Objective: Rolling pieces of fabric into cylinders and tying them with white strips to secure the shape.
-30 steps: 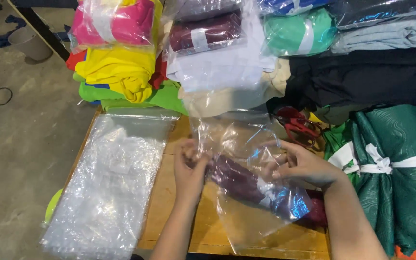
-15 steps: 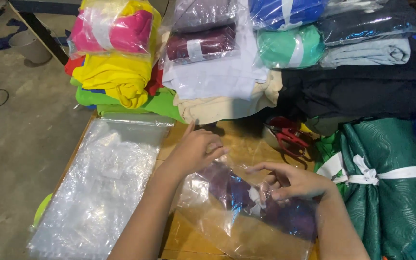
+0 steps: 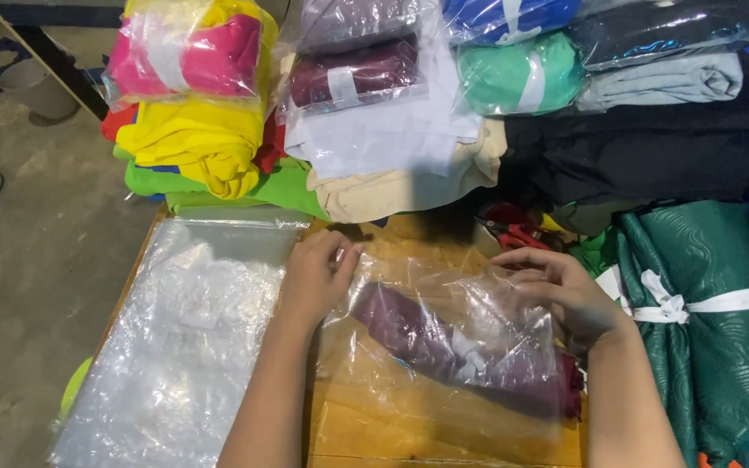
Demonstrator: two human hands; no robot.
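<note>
A wooden desk point(image 3: 444, 433) stands on a concrete floor, its far end piled with folded cloth in many colours. At its middle lies a clear plastic bag point(image 3: 444, 347) holding a maroon garment point(image 3: 444, 342). The left hand point(image 3: 315, 277) pinches the bag's upper left corner and the right hand point(image 3: 565, 290) has its grip closed on the upper right edge; a stack of empty clear bags point(image 3: 184, 338) lies just left.
</note>
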